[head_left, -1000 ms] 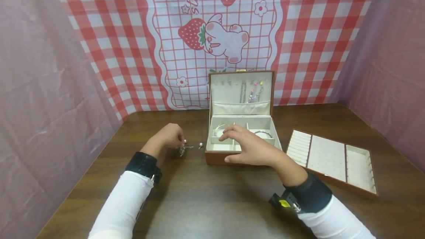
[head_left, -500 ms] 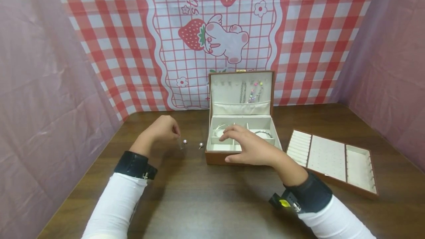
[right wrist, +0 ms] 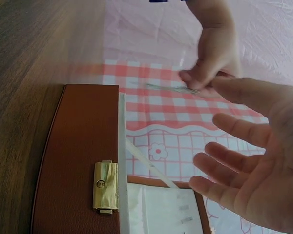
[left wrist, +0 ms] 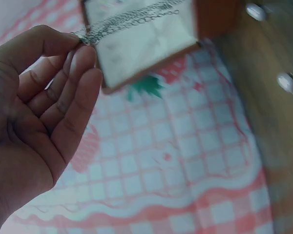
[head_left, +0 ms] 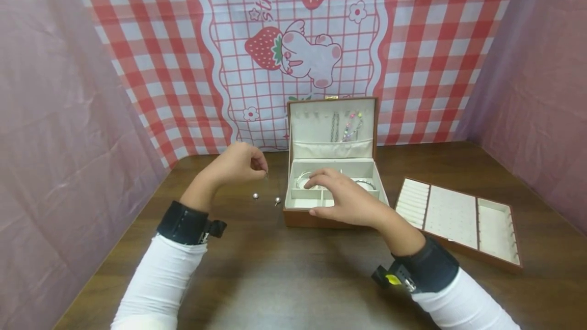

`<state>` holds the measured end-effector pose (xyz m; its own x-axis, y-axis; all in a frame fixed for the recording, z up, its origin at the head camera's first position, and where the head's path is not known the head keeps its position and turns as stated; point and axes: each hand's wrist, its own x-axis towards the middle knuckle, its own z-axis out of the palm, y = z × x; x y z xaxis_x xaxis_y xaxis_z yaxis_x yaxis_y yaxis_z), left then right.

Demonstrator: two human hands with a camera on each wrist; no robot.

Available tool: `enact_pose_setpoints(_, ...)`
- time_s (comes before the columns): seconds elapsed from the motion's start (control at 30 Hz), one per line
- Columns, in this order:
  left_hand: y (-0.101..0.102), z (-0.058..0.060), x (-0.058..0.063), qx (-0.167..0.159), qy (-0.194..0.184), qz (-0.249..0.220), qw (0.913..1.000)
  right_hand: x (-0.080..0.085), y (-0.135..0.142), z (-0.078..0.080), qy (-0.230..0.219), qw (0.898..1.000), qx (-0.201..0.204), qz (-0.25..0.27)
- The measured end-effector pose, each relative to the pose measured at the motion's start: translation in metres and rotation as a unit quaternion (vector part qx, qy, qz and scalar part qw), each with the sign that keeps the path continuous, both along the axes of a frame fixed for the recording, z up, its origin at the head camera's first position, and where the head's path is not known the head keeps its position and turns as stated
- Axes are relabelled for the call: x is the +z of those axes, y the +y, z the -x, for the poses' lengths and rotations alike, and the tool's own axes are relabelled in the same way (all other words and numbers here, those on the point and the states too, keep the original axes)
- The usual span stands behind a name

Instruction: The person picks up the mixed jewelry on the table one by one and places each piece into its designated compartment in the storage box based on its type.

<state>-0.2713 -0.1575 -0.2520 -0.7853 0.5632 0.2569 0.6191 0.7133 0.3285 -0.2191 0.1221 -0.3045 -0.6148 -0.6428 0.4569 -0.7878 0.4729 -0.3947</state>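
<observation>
My left hand (head_left: 236,164) is raised left of the open jewelry box, pinching a thin silver chain (left wrist: 132,22) between thumb and fingertips; in the left wrist view its strands trail away from the fingertips. With fingers spread and bent slightly, my right hand (head_left: 348,200) hovers over the front of the brown jewelry box (head_left: 312,219), partly covering its compartments. Inside lie a silver bangle (head_left: 300,180) and a second bracelet (head_left: 365,184). Two pearl stud earrings, one on the left (head_left: 256,195) and another nearer the box (head_left: 277,200), rest on the table.
A chain necklace (head_left: 335,127) and a colorful beaded strand (head_left: 352,127) hang inside the upright lid. To the right lies a lift-out tray (head_left: 451,218) with ring rolls and sections. A checked cloth (head_left: 426,65) hangs behind the table.
My left hand has lifted the silver chain off the table beside the earrings, then moved up and right toward the box. The right hand has stayed almost in place.
</observation>
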Motion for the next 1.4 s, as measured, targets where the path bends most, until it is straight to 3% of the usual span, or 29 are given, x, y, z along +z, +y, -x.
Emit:
enact_pose_setpoints(0.1, 0.014, -0.008, 0.008, -0.024, 0.013, -0.028, 0.9992, 0.002, -0.001, 0.001, 0.009, 0.999, -0.019, 0.033)
enact_pose_setpoints(0.3, 0.042, -0.02, 0.02, -0.082, 0.023, -0.068, 0.9941, 0.009, -0.001, -0.002, -0.039, 0.991, -0.06, 0.115)
enact_pose_setpoints(0.53, 0.067, -0.028, 0.027, -0.129, 0.013, -0.103, 0.9863, 0.014, 0.001, -0.001, -0.112, 0.974, -0.066, 0.188)
enact_pose_setpoints(0.67, 0.076, -0.029, 0.028, -0.149, 0.004, -0.117, 0.9819, 0.016, 0.001, -0.001, -0.122, 0.967, -0.072, 0.214)
enact_pose_setpoints(1.03, 0.078, -0.032, 0.026, -0.159, -0.019, -0.143, 0.9766, 0.02, 0.007, -0.002, -0.14, 0.956, -0.109, 0.233)
enact_pose_setpoints(1.27, 0.075, -0.031, 0.017, -0.164, -0.022, -0.174, 0.9708, 0.02, 0.011, -0.005, -0.15, 0.951, -0.119, 0.243)
enact_pose_setpoints(1.4, 0.076, -0.03, 0.008, -0.167, -0.043, -0.212, 0.9619, 0.021, 0.014, -0.005, -0.149, 0.949, -0.117, 0.252)
